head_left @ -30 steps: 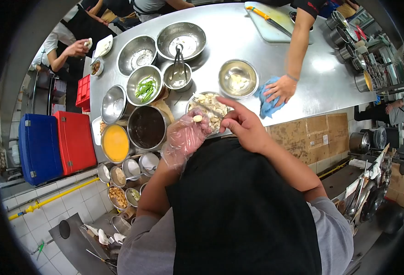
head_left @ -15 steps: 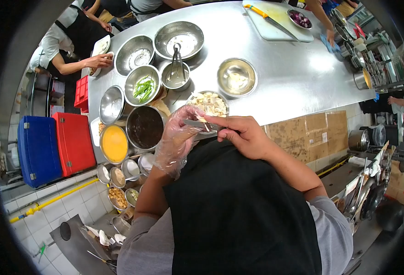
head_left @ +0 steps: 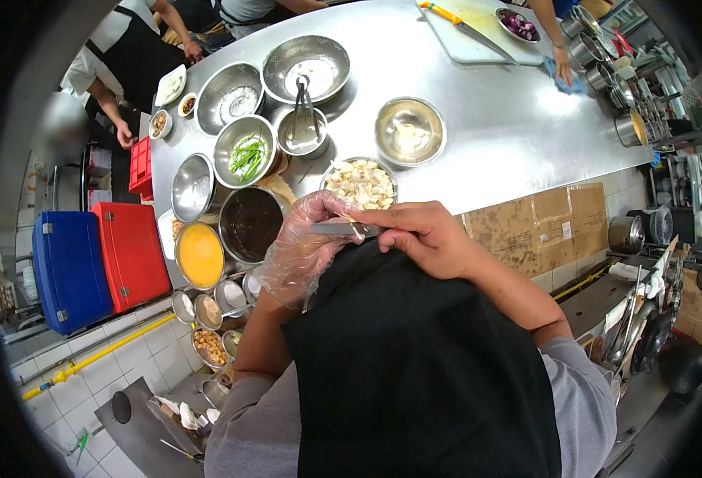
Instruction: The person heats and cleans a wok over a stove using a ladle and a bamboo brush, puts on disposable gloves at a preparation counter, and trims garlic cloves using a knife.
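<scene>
My left hand, in a clear plastic glove, is closed around a small pale clove, mostly hidden by the fingers. My right hand, bare, grips a small knife whose blade reaches left to the gloved fingers. A thin strip hangs by the blade near the fingertips. Just beyond both hands, a metal bowl of pale cloves rests at the table's near edge. Behind it on the right is a metal bowl with a few pale pieces.
Metal bowls cluster on the left, one with green stalks, one with yellow liquid. A cutting board bears a large knife. A co-worker's hand holds a blue cloth at the far right.
My hands came together, with the blade now at the gloved fingers. The co-worker's hand and blue cloth moved to the far right. At the left, another person's hand left the small bowls.
</scene>
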`<state>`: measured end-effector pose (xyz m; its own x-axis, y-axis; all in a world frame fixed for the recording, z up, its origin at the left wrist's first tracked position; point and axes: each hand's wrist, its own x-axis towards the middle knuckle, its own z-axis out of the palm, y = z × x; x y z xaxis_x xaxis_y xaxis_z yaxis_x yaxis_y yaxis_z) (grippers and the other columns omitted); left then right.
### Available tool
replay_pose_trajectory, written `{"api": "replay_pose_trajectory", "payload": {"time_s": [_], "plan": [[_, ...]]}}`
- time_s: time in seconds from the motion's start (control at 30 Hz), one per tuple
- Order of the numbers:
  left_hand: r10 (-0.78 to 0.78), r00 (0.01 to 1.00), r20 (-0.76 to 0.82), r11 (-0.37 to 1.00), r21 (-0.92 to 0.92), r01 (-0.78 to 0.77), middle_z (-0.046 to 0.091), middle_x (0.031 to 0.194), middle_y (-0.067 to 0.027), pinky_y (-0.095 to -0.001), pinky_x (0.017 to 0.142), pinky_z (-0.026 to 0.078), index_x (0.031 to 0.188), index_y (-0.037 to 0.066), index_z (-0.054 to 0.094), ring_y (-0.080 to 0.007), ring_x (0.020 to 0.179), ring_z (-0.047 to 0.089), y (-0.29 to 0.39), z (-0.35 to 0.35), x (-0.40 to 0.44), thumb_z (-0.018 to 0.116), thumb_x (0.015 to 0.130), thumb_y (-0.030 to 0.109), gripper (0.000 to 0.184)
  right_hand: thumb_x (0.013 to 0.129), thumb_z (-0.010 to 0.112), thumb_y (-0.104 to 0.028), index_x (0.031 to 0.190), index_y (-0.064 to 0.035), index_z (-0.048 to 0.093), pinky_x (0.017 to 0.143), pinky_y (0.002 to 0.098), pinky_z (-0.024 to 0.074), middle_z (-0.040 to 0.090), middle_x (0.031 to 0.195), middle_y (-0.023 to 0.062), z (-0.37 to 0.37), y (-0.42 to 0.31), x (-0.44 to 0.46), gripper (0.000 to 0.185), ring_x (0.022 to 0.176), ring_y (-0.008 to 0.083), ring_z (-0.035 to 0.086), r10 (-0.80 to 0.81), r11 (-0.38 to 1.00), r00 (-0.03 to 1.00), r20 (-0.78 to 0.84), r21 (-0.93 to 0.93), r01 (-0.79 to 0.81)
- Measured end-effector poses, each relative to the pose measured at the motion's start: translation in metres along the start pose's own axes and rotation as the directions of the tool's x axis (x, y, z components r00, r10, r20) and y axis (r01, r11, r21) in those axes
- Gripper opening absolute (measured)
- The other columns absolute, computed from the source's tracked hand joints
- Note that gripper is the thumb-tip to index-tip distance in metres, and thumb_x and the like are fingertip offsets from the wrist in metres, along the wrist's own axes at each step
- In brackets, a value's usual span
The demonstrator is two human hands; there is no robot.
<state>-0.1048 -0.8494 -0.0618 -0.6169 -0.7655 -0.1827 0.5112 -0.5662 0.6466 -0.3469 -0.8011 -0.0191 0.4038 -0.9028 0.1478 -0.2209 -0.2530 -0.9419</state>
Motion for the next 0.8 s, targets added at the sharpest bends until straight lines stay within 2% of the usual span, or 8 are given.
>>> {"api": "replay_pose_trajectory", "payload": {"time_s": [0.07, 0.17, 0.3, 0.43, 0.5, 0.6, 0.67, 0.8], "plan": [[-0.025, 0.999, -0.040, 0.999, 0.031, 0.026, 0.070, 0.105, -0.0149, -0.0350, 0.085, 0.063, 0.109, 0.001, 0.061, -0.0235, 0.094, 0.072, 0.011, 0.011, -0.002, 0.071, 0.095, -0.001, 0.018, 0.100, 0.066, -0.007, 0.141, -0.0070, 0.067, 0.077, 0.0294, 0.0535, 0.076, 0.095, 0.0099, 0.002, 0.003, 0.000, 0.041, 0.079, 0.0158, 0.070, 0.028, 0.987, 1.000, 0.000, 0.160, -0.028], [-0.047, 0.995, -0.087, 0.996, 0.066, 0.053, 0.070, 0.104, -0.0146, -0.0329, 0.084, 0.062, 0.109, 0.000, 0.061, -0.0216, 0.092, 0.072, 0.016, 0.017, -0.003, 0.072, 0.094, -0.001, 0.018, 0.101, 0.065, -0.006, 0.142, -0.0068, 0.067, 0.077, 0.0279, 0.0537, 0.077, 0.100, 0.0093, 0.000, 0.001, 0.001, 0.041, 0.080, 0.0134, 0.070, 0.038, 0.986, 0.998, 0.043, 0.162, -0.044], [-0.060, 0.994, -0.088, 0.997, 0.041, 0.064, 0.069, 0.103, -0.0137, -0.0330, 0.084, 0.062, 0.109, 0.001, 0.061, -0.0213, 0.092, 0.072, 0.021, 0.021, -0.004, 0.074, 0.093, 0.000, 0.020, 0.101, 0.064, -0.006, 0.143, -0.0071, 0.066, 0.077, 0.0284, 0.0540, 0.076, 0.099, 0.0098, 0.000, -0.001, 0.002, 0.042, 0.079, 0.0147, 0.070, 0.043, 0.985, 0.998, 0.052, 0.164, -0.051], [-0.039, 0.998, -0.056, 0.999, 0.022, 0.041, 0.069, 0.103, -0.0133, -0.0347, 0.084, 0.062, 0.110, 0.001, 0.061, -0.0222, 0.092, 0.072, 0.016, 0.017, -0.005, 0.074, 0.094, 0.003, 0.022, 0.101, 0.063, -0.004, 0.145, -0.0079, 0.064, 0.077, 0.0286, 0.0541, 0.075, 0.095, 0.0104, -0.001, -0.001, 0.001, 0.044, 0.079, 0.0161, 0.070, 0.006, 0.992, 0.998, 0.062, 0.128, -0.014], [-0.060, 0.998, -0.018, 0.995, -0.083, 0.058, 0.069, 0.104, -0.0130, -0.0361, 0.084, 0.062, 0.113, 0.002, 0.060, -0.0232, 0.092, 0.073, 0.011, 0.013, -0.005, 0.075, 0.095, 0.006, 0.025, 0.101, 0.063, -0.004, 0.145, -0.0082, 0.064, 0.077, 0.0288, 0.0540, 0.074, 0.094, 0.0105, -0.002, -0.002, 0.001, 0.045, 0.079, 0.0165, 0.070, -0.004, 0.993, 0.998, 0.063, 0.120, -0.004], [-0.047, 0.999, -0.005, 0.995, -0.087, 0.046, 0.069, 0.105, -0.0128, -0.0362, 0.084, 0.062, 0.116, 0.002, 0.059, -0.0236, 0.093, 0.073, 0.002, 0.008, -0.005, 0.076, 0.094, 0.009, 0.028, 0.101, 0.062, -0.004, 0.146, -0.0087, 0.063, 0.077, 0.0291, 0.0539, 0.073, 0.092, 0.0104, -0.002, -0.003, -0.001, 0.045, 0.078, 0.0166, 0.070, 0.014, 0.992, 0.997, 0.070, 0.121, -0.022], [-0.048, 0.999, 0.011, 0.993, -0.104, 0.049, 0.069, 0.105, -0.0125, -0.0365, 0.084, 0.062, 0.116, 0.002, 0.059, -0.0238, 0.093, 0.073, -0.002, 0.005, -0.005, 0.076, 0.095, 0.009, 0.028, 0.096, 0.063, -0.002, 0.148, -0.0123, 0.062, 0.077, 0.0299, 0.0535, 0.070, 0.086, 0.0109, -0.002, -0.002, -0.002, 0.053, 0.076, 0.0194, 0.069, 0.004, 0.993, 0.998, 0.061, 0.117, -0.012], [-0.027, 1.000, 0.003, 0.994, -0.104, 0.027, 0.068, 0.106, -0.0122, -0.0375, 0.084, 0.062, 0.117, 0.002, 0.059, -0.0248, 0.092, 0.073, -0.005, 0.008, -0.005, 0.073, 0.097, 0.010, 0.026, 0.096, 0.064, -0.002, 0.148, -0.0120, 0.062, 0.076, 0.0302, 0.0533, 0.070, 0.086, 0.0108, -0.002, -0.005, -0.005, 0.052, 0.076, 0.0196, 0.069, 0.009, 0.993, 0.998, 0.059, 0.121, -0.016]]}}
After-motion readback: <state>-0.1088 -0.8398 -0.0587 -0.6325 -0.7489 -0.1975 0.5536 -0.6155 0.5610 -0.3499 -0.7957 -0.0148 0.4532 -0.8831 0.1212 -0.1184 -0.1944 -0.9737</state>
